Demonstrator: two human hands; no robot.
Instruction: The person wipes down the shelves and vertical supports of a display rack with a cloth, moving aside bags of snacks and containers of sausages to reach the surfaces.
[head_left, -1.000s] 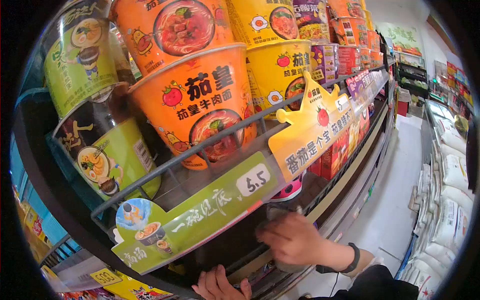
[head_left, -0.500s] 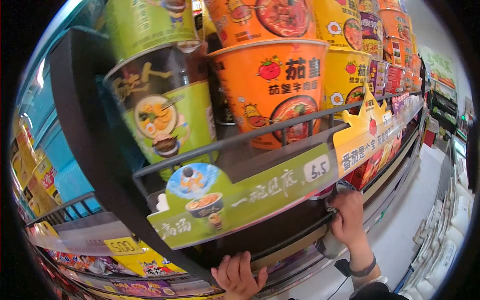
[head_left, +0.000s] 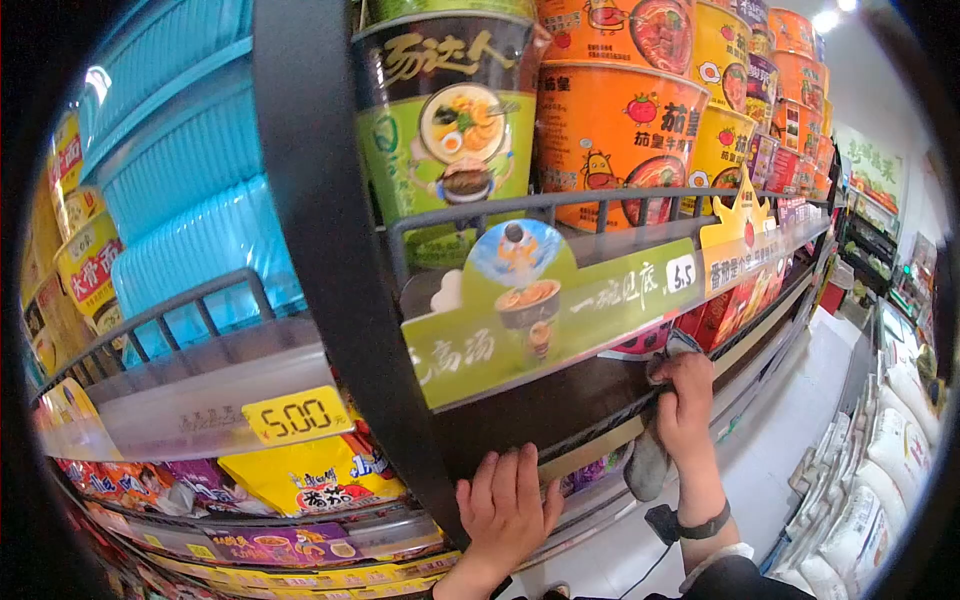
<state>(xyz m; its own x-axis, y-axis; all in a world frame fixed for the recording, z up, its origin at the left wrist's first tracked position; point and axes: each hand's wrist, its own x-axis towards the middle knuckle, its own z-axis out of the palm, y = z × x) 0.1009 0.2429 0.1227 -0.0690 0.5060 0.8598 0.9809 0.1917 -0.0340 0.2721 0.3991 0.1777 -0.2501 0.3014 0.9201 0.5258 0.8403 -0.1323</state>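
My right hand [head_left: 686,405] is closed around a grey cloth [head_left: 650,468]. One end hangs below the shelf's front edge and a bit shows above my fingers. My left hand [head_left: 508,508] rests at the left end of that dark shelf [head_left: 560,408], beside the black upright post [head_left: 320,190], fingers stretched out with nothing in them. Above the shelf runs a green label strip [head_left: 560,330] with a price of 5.5. Behind its rail stand a green-and-black noodle cup [head_left: 445,130] and orange noodle tubs [head_left: 610,130].
Blue containers [head_left: 195,250] stand left of the post, above a yellow 5.00 price tag [head_left: 298,415]. Yellow noodle packets [head_left: 310,470] lie lower down. Red boxes [head_left: 740,310] stand farther right on the shelf. White sacks [head_left: 860,520] are stacked across the aisle floor [head_left: 760,440].
My view has turned left and drawn back, so more of the blue containers shows. My right hand keeps its hold on the cloth; my left hand remains at the shelf's left end.
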